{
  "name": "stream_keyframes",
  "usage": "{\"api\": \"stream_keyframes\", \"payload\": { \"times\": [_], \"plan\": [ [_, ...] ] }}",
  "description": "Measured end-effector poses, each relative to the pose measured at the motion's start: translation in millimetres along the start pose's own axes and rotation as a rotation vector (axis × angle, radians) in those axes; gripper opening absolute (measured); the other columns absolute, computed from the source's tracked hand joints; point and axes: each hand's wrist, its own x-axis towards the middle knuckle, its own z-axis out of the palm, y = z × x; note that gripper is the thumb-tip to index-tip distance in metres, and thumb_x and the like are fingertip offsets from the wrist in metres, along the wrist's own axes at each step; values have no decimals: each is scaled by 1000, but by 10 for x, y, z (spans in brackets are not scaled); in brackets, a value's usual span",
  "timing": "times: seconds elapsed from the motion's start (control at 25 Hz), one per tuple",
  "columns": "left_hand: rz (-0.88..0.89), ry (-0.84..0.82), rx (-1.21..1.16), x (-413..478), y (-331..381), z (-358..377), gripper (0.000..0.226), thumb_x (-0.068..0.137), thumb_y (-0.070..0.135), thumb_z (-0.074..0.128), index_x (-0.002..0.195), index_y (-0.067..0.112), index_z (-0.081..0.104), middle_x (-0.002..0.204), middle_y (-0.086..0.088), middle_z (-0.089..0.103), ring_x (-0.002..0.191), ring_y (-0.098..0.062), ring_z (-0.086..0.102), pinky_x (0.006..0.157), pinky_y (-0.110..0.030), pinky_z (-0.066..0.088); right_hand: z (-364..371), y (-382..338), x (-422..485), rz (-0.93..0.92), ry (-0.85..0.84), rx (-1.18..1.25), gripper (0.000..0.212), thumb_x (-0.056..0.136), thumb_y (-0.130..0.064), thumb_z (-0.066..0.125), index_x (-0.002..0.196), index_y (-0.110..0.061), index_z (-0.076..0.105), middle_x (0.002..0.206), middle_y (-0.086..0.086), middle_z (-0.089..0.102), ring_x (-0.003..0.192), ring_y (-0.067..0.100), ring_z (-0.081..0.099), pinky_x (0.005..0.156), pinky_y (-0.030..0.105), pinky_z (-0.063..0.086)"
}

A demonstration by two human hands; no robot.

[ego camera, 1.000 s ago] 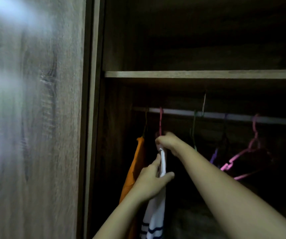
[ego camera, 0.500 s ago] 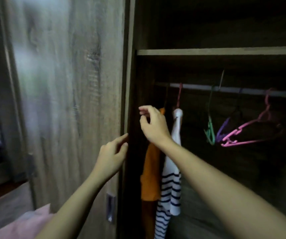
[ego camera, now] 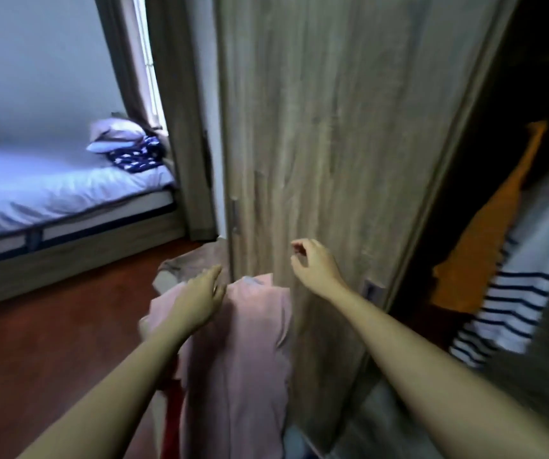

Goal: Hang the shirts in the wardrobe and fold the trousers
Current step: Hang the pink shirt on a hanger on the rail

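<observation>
A pink garment [ego camera: 243, 352] lies draped over a pile low in the middle. My left hand [ego camera: 200, 298] reaches over its upper left part with fingers stretched out, and whether it touches the cloth is unclear. My right hand [ego camera: 314, 265] hovers in front of the wooden wardrobe door [ego camera: 332, 127], fingers loosely curled and empty. Inside the open wardrobe at the right hang an orange shirt [ego camera: 485, 246] and a white shirt with navy stripes [ego camera: 525, 293].
A bed with a white sheet [ego camera: 44, 190] stands at the left, with pillows and a dark patterned cloth [ego camera: 135, 155] at its far end. A grey cloth [ego camera: 193, 263] lies behind the pink garment. The floor [ego camera: 51, 326] is reddish brown. A curtain [ego camera: 180, 111] hangs beside the wardrobe.
Both hands have left the hung striped shirt and come down and left out of the wardrobe. The view has swung down to the pink garment and the bed.
</observation>
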Motion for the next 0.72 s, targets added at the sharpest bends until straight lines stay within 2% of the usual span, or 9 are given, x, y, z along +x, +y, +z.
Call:
{"api": "stream_keyframes", "payload": {
  "times": [0.16, 0.24, 0.36, 0.44, 0.56, 0.64, 0.72],
  "plan": [
    [-29, -105, 292, -93, -850, 84, 56, 98, 44, 28, 146, 16, 29, 155, -9, 25, 141, -27, 26, 109, -41, 26, 729, -56, -44, 62, -169, -19, 35, 86, -10, 54, 119, -1, 57, 119, 17, 59, 113, 31, 55, 96, 30, 38],
    [-61, -163, 307, -162, -1090, 163, 59, 99, 45, 28, 148, 15, 21, 157, -7, 17, 144, -24, 16, 112, -41, 19, 1036, -113, -95, 64, -220, -28, 31, 87, -14, 53, 116, -4, 59, 118, 14, 61, 113, 29, 55, 95, 30, 38],
    [-65, -161, 147, -202, -1212, 224, 59, 99, 45, 27, 150, 17, 17, 158, -1, 13, 145, -17, 13, 115, -41, 12, 1410, -264, -180, -12, -242, -28, 29, 87, -19, 56, 112, -4, 60, 118, 14, 59, 114, 28, 51, 98, 27, 32],
    [-46, -146, 20, -195, -1258, 197, 55, 100, 41, 25, 149, 17, 21, 157, 1, 15, 145, -13, 14, 115, -35, 8, 1635, -400, -244, -69, -227, -80, 34, 87, -30, 57, 113, -9, 60, 118, 11, 56, 114, 26, 47, 104, 33, 32],
    [-9, -109, -82, -228, -1349, 128, 46, 102, 23, 31, 147, 13, 27, 156, -2, 21, 144, -13, 16, 103, -8, 0, 1822, -603, -332, -110, -223, -243, 49, 81, -53, 56, 116, -19, 58, 123, 3, 52, 117, 24, 44, 101, 36, 32],
    [31, -95, -112, -275, -1385, 105, 46, 102, 19, 33, 146, 12, 27, 155, -3, 21, 144, -12, 15, 97, 0, -5, 1877, -659, -347, -130, -225, -373, 41, 84, -52, 53, 112, -22, 59, 125, 1, 53, 119, 25, 42, 100, 37, 31],
    [4, -71, -221, -308, -1390, 97, 46, 101, 19, 35, 146, 13, 27, 155, 0, 22, 140, -5, 15, 101, -3, -1, 1889, -681, -331, -125, -182, -373, 27, 89, -42, 51, 102, -21, 63, 118, 1, 59, 117, 25, 46, 100, 36, 30]
  ]
}}
